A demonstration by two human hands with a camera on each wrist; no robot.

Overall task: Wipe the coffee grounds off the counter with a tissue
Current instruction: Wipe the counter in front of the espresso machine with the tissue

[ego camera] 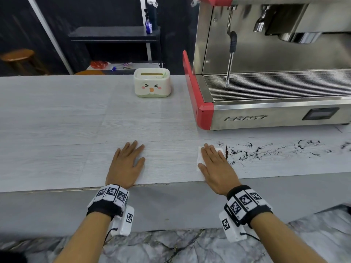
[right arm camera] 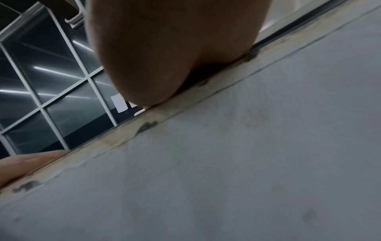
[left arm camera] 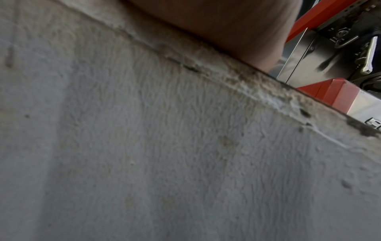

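I am pressing the tissue [ego camera: 199, 158] flat on the bench [ego camera: 57, 120] under my right hand [ego camera: 215, 167], fingers straight, just beside the coffee grounds [ego camera: 266, 150]; my left hand [ego camera: 126, 164] is lying flat, holding nothing.

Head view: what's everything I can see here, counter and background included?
Counter: one, pale grey wood grain.
Coffee grounds: dark scattered trail, in front of the machine, right of the tissue.
Tissue: one, white, flat under the right hand.
Tissue box: one, cream with a cartoon face, far side.
Espresso machine: one, steel with red trim, right.
Stool: one, brown, far left.
Spray bottle: one, blue, on the dark shelf.
Left hand: flat on the counter.
Right hand: flat, pressing the tissue.
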